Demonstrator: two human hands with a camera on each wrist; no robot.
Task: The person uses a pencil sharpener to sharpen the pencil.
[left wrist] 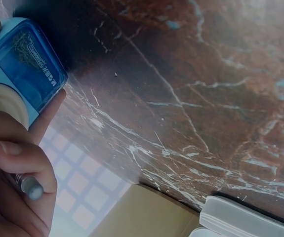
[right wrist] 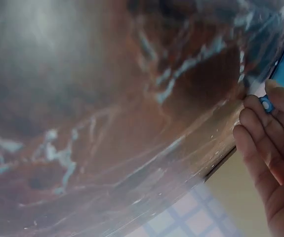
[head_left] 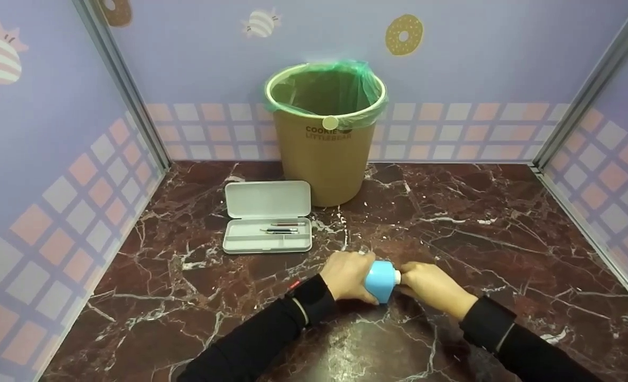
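Note:
A light-blue pencil sharpener (head_left: pixel 381 282) is gripped by my left hand (head_left: pixel 348 276), above the marble-look table. In the left wrist view the sharpener (left wrist: pixel 25 64) shows a clear blue bin with dark shavings and a round cream face. The metal-and-grey end of a pencil (left wrist: pixel 30 186) pokes out between the curled left fingers, its other end hidden. My right hand (head_left: pixel 433 286) is at the sharpener's pale hub on the right. Close up, the right thumb and forefinger pinch a small blue piece with a white centre, apparently the crank knob (right wrist: pixel 265 104).
Left of the hands lies a white pencil case (head_left: pixel 267 244), lid raised, with several pencils (head_left: pixel 284 230) inside. Behind it stands a brown bin (head_left: pixel 327 164) with a green liner (head_left: pixel 367 79). Patterned panels (head_left: pixel 478 79) border the table at the back and sides.

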